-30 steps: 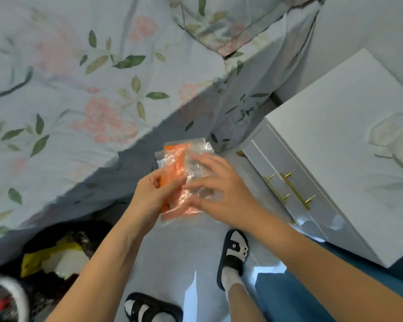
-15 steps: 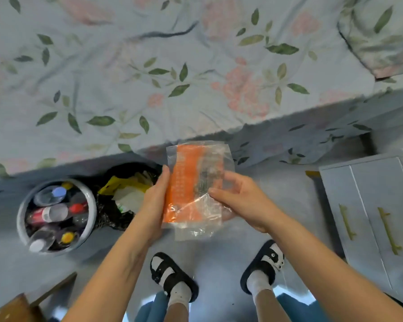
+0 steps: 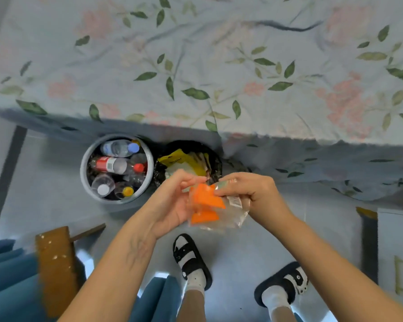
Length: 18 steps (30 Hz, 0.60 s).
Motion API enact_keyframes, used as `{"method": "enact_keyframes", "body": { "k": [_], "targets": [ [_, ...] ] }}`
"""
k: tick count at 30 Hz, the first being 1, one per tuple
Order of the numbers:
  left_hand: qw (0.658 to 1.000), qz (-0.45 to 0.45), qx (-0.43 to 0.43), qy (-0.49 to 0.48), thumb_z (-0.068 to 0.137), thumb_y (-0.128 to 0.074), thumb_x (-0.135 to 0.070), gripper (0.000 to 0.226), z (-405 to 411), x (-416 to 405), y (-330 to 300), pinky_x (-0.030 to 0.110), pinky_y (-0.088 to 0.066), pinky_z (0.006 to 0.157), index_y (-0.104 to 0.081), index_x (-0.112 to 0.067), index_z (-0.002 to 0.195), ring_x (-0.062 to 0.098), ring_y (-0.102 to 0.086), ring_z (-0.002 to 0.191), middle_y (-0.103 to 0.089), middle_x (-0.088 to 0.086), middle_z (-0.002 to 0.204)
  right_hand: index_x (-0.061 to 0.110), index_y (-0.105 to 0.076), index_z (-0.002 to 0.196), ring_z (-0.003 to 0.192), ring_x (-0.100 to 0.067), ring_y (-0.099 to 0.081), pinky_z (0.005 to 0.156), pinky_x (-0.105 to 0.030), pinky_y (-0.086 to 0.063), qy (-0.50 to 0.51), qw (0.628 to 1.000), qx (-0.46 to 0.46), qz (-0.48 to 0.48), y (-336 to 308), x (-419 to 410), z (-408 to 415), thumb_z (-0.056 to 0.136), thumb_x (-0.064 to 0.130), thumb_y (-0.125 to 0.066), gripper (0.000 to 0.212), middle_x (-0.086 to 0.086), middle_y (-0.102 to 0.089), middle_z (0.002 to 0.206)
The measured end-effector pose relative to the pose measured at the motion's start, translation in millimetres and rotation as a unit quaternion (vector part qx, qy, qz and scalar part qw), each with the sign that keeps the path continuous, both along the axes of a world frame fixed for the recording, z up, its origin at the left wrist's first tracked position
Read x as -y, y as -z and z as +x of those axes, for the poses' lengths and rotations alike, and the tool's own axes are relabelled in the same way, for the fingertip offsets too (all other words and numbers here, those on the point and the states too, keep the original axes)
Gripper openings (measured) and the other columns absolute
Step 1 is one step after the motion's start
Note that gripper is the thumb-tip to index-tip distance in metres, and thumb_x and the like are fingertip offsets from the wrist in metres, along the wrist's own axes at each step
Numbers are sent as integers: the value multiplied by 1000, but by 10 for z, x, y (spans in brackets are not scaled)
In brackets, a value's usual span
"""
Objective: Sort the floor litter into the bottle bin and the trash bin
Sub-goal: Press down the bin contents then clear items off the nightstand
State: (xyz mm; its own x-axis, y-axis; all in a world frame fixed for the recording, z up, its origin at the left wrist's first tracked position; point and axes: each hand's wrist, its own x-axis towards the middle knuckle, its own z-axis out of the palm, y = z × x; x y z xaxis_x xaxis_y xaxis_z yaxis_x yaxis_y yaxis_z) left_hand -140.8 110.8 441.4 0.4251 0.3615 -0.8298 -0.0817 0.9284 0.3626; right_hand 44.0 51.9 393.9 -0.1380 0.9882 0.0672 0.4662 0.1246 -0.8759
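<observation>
Orange-and-clear plastic wrapper (image 3: 208,205), crumpled, held in the air between both hands, just on the near side of the trash bin (image 3: 215,159). Head view: black-lined trash bin already holds yellow packaging; the grey bottle bin (image 3: 85,173) touching its left side is full of bottles. Likely reason for the crumpling: to compact the wrapper before dropping it as trash. Left hand (image 3: 172,201): fingers curled, thumb and fingertips pinching the wrapper's left edge. Right hand (image 3: 254,194): fingers bent together, pinching its upper right part. Bed with floral sheet (image 3: 196,66) beyond.
</observation>
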Motion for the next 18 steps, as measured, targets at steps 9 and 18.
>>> {"method": "enact_keyframes", "body": {
  "k": [9, 18],
  "targets": [
    [977, 114, -175, -32, 77, -67, 13, 42, -418, 144, 380, 30, -58, 74, -62, -15, 107, 16, -66, 80, -69, 6, 88, 27, -61, 117, 84, -18, -68, 76, -31, -54, 48, 958, -190, -210, 59, -156, -412, 86, 5, -65, 38, -13, -72, 97],
    [951, 180, -251, -13, 75, -75, 1, 36, -629, 197, 688, 43, -54, 91, -65, -26, 96, 24, -66, 100, -69, 8, 101, 19, -59, 105, 82, -9, -70, 66, -23, -56, 60, 869, -244, -426, 173, -123, -674, 87, 15, -66, 20, 0, -72, 96]
  ]
}}
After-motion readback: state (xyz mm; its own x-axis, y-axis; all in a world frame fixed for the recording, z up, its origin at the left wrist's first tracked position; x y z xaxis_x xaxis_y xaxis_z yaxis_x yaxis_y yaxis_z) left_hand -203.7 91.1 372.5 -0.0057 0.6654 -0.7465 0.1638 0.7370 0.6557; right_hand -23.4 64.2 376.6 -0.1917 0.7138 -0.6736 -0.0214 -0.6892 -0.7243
